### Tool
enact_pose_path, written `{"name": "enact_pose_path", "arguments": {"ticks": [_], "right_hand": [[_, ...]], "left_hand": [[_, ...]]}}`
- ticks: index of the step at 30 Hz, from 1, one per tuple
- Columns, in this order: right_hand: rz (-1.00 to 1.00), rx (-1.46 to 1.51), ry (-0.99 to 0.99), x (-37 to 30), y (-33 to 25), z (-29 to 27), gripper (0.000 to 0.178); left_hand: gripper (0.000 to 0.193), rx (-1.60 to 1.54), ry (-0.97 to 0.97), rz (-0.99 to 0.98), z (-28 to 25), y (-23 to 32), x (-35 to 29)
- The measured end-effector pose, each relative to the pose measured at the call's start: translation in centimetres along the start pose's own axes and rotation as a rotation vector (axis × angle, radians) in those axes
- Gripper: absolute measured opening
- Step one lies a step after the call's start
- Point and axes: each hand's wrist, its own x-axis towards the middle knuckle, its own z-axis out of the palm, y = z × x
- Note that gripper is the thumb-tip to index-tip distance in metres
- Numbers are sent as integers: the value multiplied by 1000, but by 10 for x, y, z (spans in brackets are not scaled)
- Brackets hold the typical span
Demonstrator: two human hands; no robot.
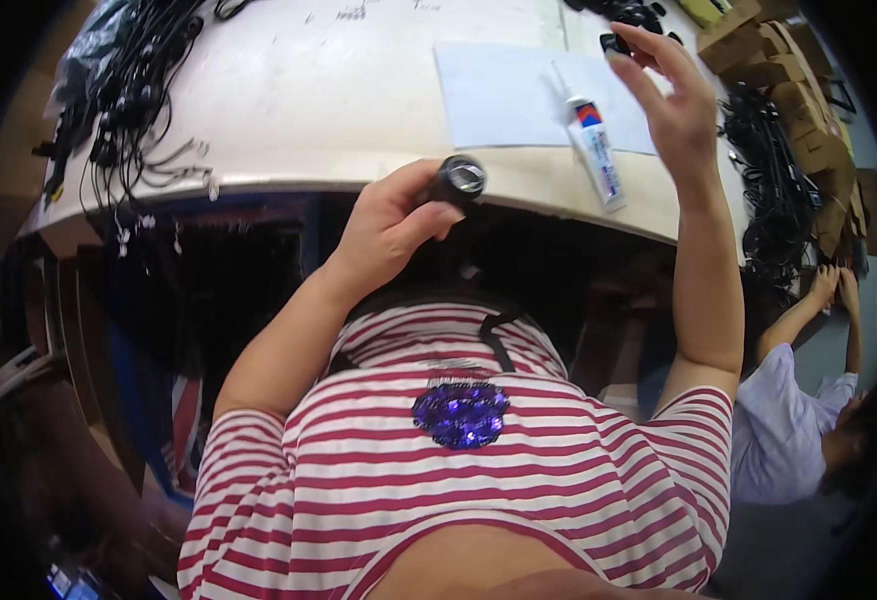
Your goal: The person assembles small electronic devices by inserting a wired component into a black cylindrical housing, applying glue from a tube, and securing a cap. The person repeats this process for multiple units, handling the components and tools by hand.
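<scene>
Your left hand (391, 225) is near the middle of the frame. Its fingers curl around a black round thing (462, 180), with your thumb on the near side. The hand is closed as far as that thing lets it be. The round thing sits at the upper right of this hand, and its shiny round end points up. It is by the front edge of the white table (289, 100).

Your right hand (683, 112) is up high, at the upper right of the frame. The thumb and fingertips come close together and pinch a small black piece (615, 45). I cannot tell just what that piece is. It is at the upper left of this hand, well apart from the round thing.

Between your two hands lies a white tube (602, 170) with red and blue on it. No hand touches it. Its thin tip points up, over a white sheet (499, 95), and its wide end is low, near the table's edge. Black cables (139, 95) lie in a heap at the upper left of the frame.
</scene>
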Motion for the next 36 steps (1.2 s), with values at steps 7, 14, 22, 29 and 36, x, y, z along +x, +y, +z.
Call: {"name": "enact_pose_path", "arguments": {"ticks": [7, 14, 22, 29, 36], "right_hand": [[-36, 407, -323, -53, -81, 12, 32], [-35, 391, -331, -68, -88, 17, 31], [-62, 341, -412, -73, -88, 10, 31], [96, 6, -493, -79, -100, -1, 41], [53, 59, -485, -83, -95, -3, 37]], "left_hand": [[25, -21, -88, -80, 11, 6, -6], [24, 34, -126, -38, 17, 6, -13], [24, -2, -202, -141, 19, 15, -19], [26, 147, -196, -52, 30, 15, -21], [24, 177, -260, -69, 27, 8, -16]]}}
